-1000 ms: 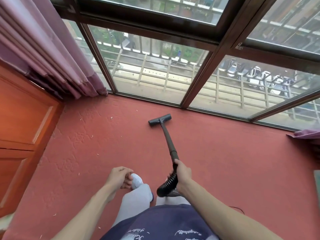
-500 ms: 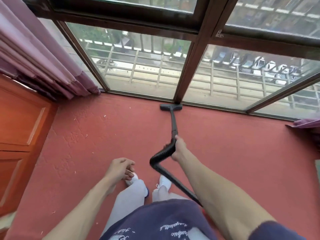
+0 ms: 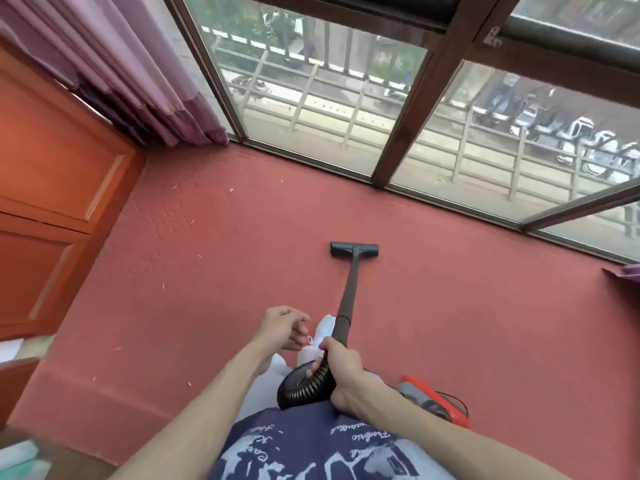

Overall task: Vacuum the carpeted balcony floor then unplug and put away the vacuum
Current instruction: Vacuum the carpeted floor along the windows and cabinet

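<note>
The red carpet (image 3: 450,306) covers the balcony floor in the head view. A dark vacuum wand (image 3: 349,289) runs from my right hand (image 3: 343,372) to the flat floor head (image 3: 354,249), which lies on the carpet short of the window. My right hand grips the wand where the black ribbed hose (image 3: 304,388) joins it. The red and grey vacuum body (image 3: 429,400) sits on the floor behind my right forearm. My left hand (image 3: 280,327) hangs in front of me with loosely curled fingers, holding nothing.
Floor-to-ceiling windows (image 3: 311,109) in dark frames bound the carpet ahead. A purple curtain (image 3: 114,71) hangs at the left over an orange wooden cabinet (image 3: 52,188). Small pale scraps (image 3: 192,222) dot the carpet at the left. My white shoe (image 3: 323,329) shows beside the wand.
The floor head has been pulled back from the window sill toward me. My right hand came back close to my body. The vacuum body has come into view at the right.
</note>
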### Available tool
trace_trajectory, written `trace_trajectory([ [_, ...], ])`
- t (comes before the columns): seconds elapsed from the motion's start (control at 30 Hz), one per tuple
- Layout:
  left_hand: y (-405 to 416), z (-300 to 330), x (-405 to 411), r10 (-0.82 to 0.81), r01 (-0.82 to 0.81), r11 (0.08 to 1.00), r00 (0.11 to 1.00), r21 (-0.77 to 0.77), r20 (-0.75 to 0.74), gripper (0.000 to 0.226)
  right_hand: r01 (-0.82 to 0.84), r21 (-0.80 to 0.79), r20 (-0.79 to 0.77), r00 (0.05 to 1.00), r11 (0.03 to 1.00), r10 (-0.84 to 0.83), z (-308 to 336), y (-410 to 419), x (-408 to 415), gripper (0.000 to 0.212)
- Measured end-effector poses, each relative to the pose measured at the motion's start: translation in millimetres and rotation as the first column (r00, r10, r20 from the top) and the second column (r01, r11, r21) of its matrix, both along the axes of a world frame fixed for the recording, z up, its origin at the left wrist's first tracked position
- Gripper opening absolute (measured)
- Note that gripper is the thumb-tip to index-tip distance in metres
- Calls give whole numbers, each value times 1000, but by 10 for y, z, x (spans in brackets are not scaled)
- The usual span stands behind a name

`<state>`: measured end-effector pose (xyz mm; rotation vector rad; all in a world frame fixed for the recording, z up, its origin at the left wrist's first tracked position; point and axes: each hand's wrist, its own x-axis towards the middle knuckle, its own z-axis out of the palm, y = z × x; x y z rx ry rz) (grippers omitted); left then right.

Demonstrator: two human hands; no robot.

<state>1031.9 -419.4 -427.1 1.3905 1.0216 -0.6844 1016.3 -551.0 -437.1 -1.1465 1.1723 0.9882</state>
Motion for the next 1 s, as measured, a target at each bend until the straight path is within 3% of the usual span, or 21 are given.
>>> trace_trajectory([
  [0.17, -415, -82, -243, -9, 6, 998, 999, -61, -46, 17, -31, -30, 34, 999, 999, 32, -65, -124, -94, 15],
  [0.37, -361, -104, -613, 33, -33, 999, 999, -18, -7, 12, -68, -115, 93, 992, 991, 79, -329, -249, 87, 27],
  [0.47, -304, -83, -925, 51, -51, 998, 999, 43, 9, 12, -122, -54, 93, 988, 991, 127, -242, -164, -103, 28],
  [0.63, -523, -139, -1593, 198, -199, 979, 979, 32, 43, 10, -193, 98, 31, 981, 976, 191, -79, -168, -968, 20],
  [0.77, -900, -310, -2335, 276, -277, 961, 960, 17, 43, 10, -259, 227, 26, 965, 939, 260, 31, -448, -1868, 37],
  [0.9, -1270, -414, -3084, 355, -355, 934, 935, -42, -5, 9, -375, 253, -4, 921, 892, 388, 179, -885, -2583, 36],
  [1.0, -1539, -382, -3564, 445, -449, 888, 893, -100, -63, 6, -558, 173, -27, 821, 812, 570, 298, -1177, -2841, 24],
])
